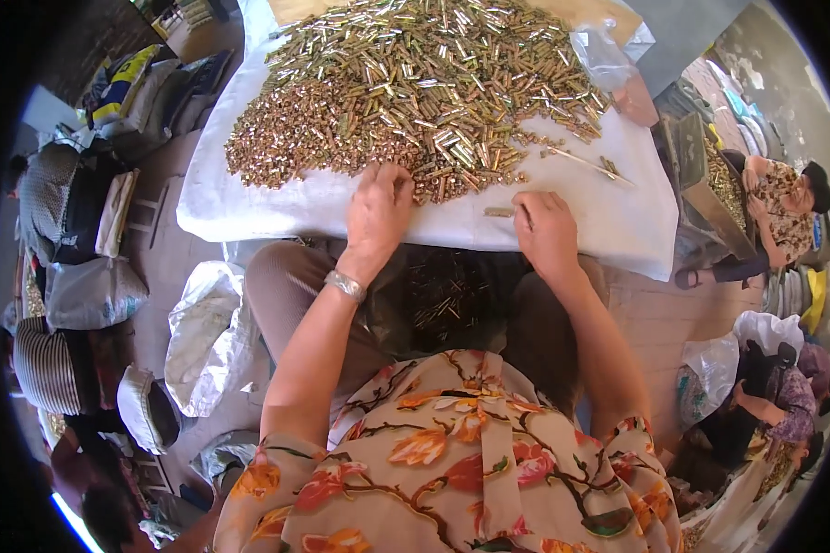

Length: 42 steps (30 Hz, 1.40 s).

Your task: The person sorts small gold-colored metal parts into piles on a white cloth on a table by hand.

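A broad heap of shiny yellowish metal sleeves (461, 83) covers most of a white-covered table (249, 207). Smaller copper-coloured metal pieces (290, 138) are massed along its near left side. At the front edge of these small pieces is my left hand (378, 205), its fingers bent and drawn together. Whatever is between those fingertips is hidden. My right hand (546, 229) is closed at the table's near edge, to the right. One metal sleeve (498, 212) sticks out leftward from its fingertips, lying level just above the white cover.
A thin stick (581, 161) lies right of the heap, by a clear plastic bag (604, 60). Between my knees, a dark sheet (443, 290) holds several loose sleeves. A white sack (212, 336) is on the floor at left. Other people sit working on both sides, one beside a metal bin (696, 175).
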Motion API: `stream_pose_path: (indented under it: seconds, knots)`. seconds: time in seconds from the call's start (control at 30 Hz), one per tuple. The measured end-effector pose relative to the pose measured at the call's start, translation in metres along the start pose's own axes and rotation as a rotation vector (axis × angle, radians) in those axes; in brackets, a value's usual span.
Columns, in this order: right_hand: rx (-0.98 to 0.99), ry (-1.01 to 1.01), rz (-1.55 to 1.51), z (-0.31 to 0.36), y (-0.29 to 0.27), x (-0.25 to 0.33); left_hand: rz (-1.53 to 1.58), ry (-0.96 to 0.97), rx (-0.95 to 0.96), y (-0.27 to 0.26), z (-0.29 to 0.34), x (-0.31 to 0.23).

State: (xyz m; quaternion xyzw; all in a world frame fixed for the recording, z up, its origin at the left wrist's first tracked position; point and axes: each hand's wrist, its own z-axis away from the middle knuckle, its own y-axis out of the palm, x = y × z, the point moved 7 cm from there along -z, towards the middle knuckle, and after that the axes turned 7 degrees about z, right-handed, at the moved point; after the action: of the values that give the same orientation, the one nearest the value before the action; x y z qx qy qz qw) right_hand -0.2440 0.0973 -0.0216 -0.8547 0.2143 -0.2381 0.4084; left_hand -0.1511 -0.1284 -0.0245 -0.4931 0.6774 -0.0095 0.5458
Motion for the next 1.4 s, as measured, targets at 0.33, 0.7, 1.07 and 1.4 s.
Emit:
stream_pose_path:
  seconds: [0.33, 0.7, 1.07, 1.4]
  knots:
    - [0.087, -0.127, -0.009, 0.01, -0.009, 0.041, -0.085, 0.204, 0.065, -0.001, 0.023, 0.003]
    - [0.149, -0.248, 0.052, 0.026, 0.012, 0.049, -0.167, 0.266, 0.057, -0.001, 0.022, 0.001]
    - [0.883, 0.301, -0.241, 0.115, 0.092, 0.044, 0.189, -0.001, -0.227, -0.008, 0.016, 0.025]
    - [0.992, 0.376, -0.043, 0.234, 0.242, 0.002, 0.276, -0.078, -0.306, 0.001, 0.011, 0.042]
